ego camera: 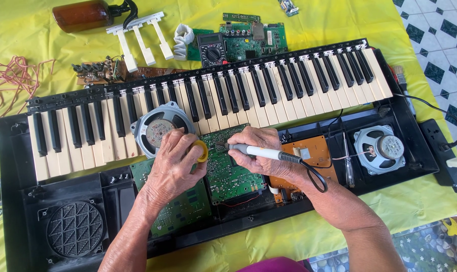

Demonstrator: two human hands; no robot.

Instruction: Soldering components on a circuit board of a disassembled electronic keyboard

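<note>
Head view: we see the right hand wrapped around a grey soldering iron, tip pointing left onto the green circuit board that sits in the open black keyboard case. The left hand pinches a small yellow round tin just beside the iron tip, fingers curled over it. A loose speaker lies on the keys right above the left hand. A second speaker sits in the right end of the case, with an orange board and a screwdriver between it and the right hand. On the yellow-covered surface beyond the keys we see a multimeter, another green board, loose white keys and a brown bottle.
</note>
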